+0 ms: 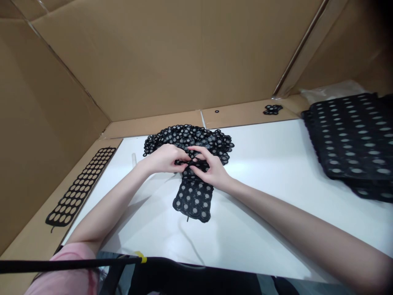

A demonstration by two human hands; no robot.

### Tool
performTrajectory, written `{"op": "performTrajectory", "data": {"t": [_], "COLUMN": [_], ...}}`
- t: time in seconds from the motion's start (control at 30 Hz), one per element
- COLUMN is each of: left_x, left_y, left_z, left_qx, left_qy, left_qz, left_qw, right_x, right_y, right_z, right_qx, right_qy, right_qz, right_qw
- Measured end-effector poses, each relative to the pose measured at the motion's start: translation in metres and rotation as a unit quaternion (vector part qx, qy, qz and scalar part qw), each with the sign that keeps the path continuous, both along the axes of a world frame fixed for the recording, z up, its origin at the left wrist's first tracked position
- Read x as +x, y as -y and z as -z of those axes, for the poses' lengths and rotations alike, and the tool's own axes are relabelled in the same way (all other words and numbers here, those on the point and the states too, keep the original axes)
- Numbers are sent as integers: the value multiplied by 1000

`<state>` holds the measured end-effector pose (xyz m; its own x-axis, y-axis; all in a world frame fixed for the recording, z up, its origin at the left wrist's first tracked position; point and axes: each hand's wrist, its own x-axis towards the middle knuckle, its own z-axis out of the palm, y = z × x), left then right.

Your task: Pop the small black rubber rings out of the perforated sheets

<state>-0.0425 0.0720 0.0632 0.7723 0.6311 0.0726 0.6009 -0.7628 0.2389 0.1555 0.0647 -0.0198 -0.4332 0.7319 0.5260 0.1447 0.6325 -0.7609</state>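
Note:
A black rubbery sheet (193,199) with rows of pale round spots lies on the white table, its near end flat and its far end under my fingers. My left hand (167,158) pinches black material at that far end, thumb and forefinger together. From the right, my right hand (212,169) grips the same part, fingers curved around it and close to the left fingertips. What exactly sits between the fingertips is partly hidden. Just beyond both hands a heap of small black rings (187,134) is piled up.
Stacked black spotted sheets (353,143) lie at the right, a clear plastic bag (333,91) behind them. A black strip with round holes (59,224) rests on cardboard at the left. A small ring cluster (272,109) and single ring (217,111) lie by the cardboard wall (172,61).

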Motion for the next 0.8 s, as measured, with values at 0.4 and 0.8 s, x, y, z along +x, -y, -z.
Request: {"op": "performTrajectory", "data": {"t": [0.4,0.8], "left_x": [2,7], "left_y": [1,4], "left_z": [4,17], "left_qx": [-11,47], "left_qy": [7,-61], "left_qz": [8,-36], "left_qw": [1000,996], "right_x": [0,0], "right_y": [-1,0], "right_z": [0,-2], "right_qx": [23,-5], "right_qy": [32,37], "right_qz": [-6,-12], "right_qw": [999,999]}}
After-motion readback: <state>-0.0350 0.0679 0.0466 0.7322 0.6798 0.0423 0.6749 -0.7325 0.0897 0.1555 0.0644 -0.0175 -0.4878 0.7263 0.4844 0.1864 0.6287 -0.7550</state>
